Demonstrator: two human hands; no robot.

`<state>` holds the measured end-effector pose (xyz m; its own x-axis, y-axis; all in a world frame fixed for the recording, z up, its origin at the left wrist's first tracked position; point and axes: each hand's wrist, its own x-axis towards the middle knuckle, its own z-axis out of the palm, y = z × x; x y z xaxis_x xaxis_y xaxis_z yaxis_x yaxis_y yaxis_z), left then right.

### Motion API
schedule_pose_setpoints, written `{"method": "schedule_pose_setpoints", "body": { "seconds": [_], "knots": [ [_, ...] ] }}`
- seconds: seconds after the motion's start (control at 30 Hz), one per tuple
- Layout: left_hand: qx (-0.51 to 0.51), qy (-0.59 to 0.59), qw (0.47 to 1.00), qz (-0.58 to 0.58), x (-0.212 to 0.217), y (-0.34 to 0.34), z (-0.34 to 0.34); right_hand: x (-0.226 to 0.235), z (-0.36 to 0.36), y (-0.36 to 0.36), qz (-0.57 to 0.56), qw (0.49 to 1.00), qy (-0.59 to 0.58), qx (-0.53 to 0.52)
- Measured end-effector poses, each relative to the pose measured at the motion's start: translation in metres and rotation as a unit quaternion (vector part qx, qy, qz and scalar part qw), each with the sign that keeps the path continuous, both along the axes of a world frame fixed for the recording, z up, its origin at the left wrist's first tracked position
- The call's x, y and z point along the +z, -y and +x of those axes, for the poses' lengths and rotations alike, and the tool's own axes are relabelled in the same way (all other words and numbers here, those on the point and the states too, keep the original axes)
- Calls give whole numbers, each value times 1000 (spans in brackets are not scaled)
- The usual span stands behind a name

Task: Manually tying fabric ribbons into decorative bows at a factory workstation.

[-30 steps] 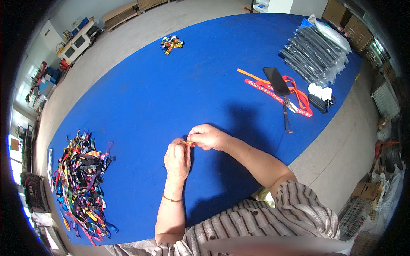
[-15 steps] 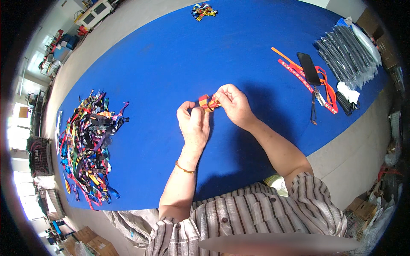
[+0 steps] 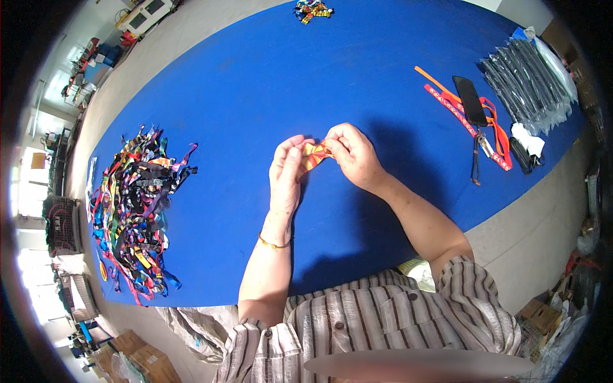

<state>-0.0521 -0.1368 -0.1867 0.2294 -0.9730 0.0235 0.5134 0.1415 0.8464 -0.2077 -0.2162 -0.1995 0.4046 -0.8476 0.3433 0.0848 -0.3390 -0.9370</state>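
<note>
Both hands pinch one short orange patterned strap (image 3: 315, 153) above the blue table (image 3: 242, 83): the left hand (image 3: 285, 172) grips its near end, the right hand (image 3: 353, 153) its far end. The work looks mid-way; a large tangled strap pile (image 3: 137, 204) remains. Fingers hide the strap's ends.

A long blue table (image 3: 255, 83) on pale grey floor (image 3: 211, 19) — cardboard boxes (image 3: 137, 360) and bright daylight at left.
</note>
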Motion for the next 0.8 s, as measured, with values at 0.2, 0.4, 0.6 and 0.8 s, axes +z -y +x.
{"method": "schedule_pose_setpoints", "body": {
  "seconds": [0.2,0.4,0.6,0.8],
  "knots": [
    [-11,109,993,38,-2,0,-5,15,2,-11,-54,997,-57,23],
    [-6,112,993,48,-1,0,-7,17,-2,-9,-90,993,-59,49],
    [-38,83,994,66,4,1,-6,16,-6,-5,102,988,-19,116],
    [-54,2,996,65,-2,-1,1,30,-13,6,215,942,17,258]
  ]
}}
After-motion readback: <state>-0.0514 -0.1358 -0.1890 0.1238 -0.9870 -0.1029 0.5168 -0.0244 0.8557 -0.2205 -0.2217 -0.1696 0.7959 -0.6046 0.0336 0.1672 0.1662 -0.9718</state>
